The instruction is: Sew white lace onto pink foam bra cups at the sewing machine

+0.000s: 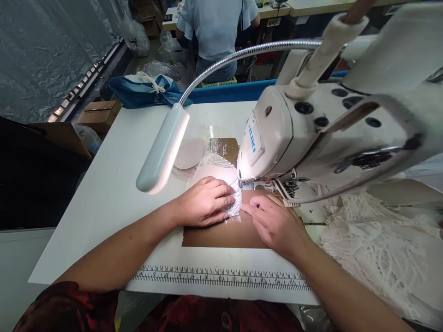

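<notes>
A white JUKI sewing machine (277,138) stands on a white table (114,184). Under its needle lies a piece of white lace (237,205) attached to a pale padded cup (211,173). My left hand (204,203) lies flat on the lace and cup, fingers together, pressing them down just left of the presser foot. My right hand (273,221) rests on the brown plate (224,235) in front of the needle, its fingertips touching the lace edge.
A gooseneck lamp (162,150) hangs over the table's middle. A second pale cup (188,154) lies behind it. White lace fabric (374,244) is heaped at the right. A ruler strip (221,276) runs along the front edge. A person in a blue shirt (216,32) stands beyond.
</notes>
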